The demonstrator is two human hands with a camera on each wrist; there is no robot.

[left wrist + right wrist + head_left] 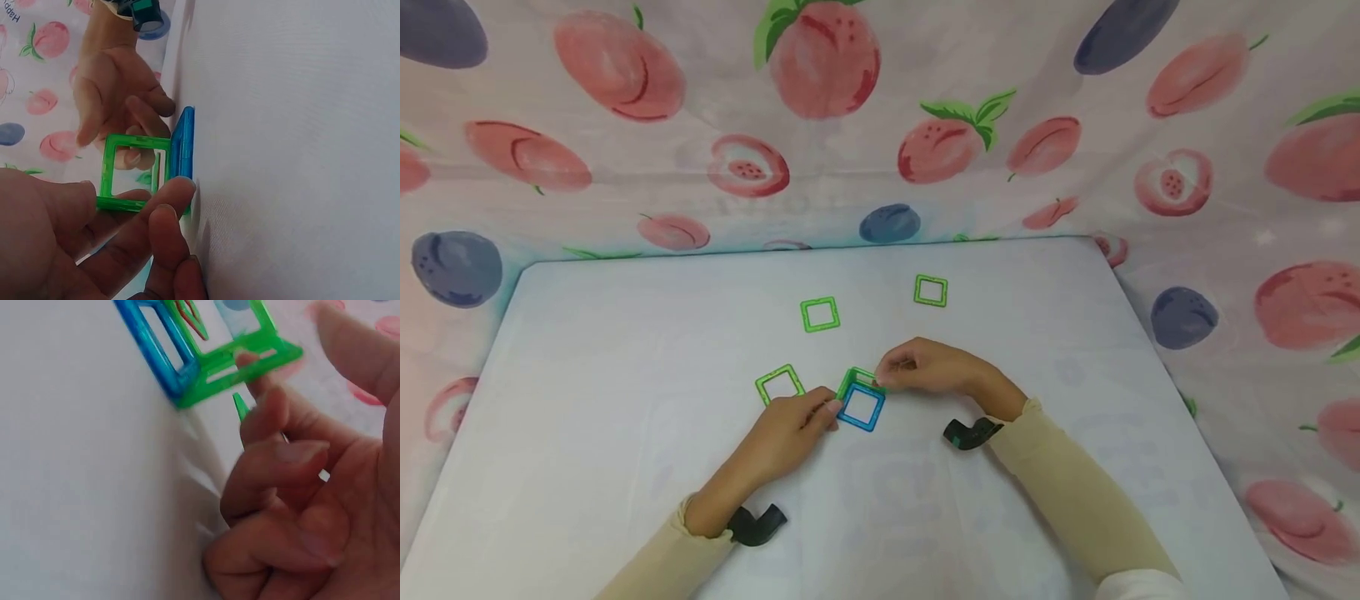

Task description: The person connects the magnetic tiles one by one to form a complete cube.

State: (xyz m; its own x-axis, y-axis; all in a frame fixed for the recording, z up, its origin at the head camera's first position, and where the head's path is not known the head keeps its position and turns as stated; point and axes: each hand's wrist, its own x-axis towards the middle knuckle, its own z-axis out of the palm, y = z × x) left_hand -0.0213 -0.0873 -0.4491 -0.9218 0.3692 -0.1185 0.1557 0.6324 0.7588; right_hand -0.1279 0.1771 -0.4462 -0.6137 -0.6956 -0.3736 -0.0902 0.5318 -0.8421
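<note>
Small green and blue square-frame magnetic tiles are joined in a partial box on the table. Its blue tile (861, 407) faces the near side, and green tiles (137, 137) stand against it. My left hand (793, 429) holds the box by its left green side, thumb at one edge and fingers at the other. At the box's right, my right hand (928, 367) touches a green tile (244, 369) with a fingertip. Its thumb is apart from the tile, and the other fingers are loosely bent. Part of the box is hidden behind the fingers.
A loose green tile (778, 383) lies beside the left hand, partly covered. Farther back lie another green tile (820, 315) and a third green tile (931, 291). The white table (625, 350) ends at a fruit-print cloth (842, 167).
</note>
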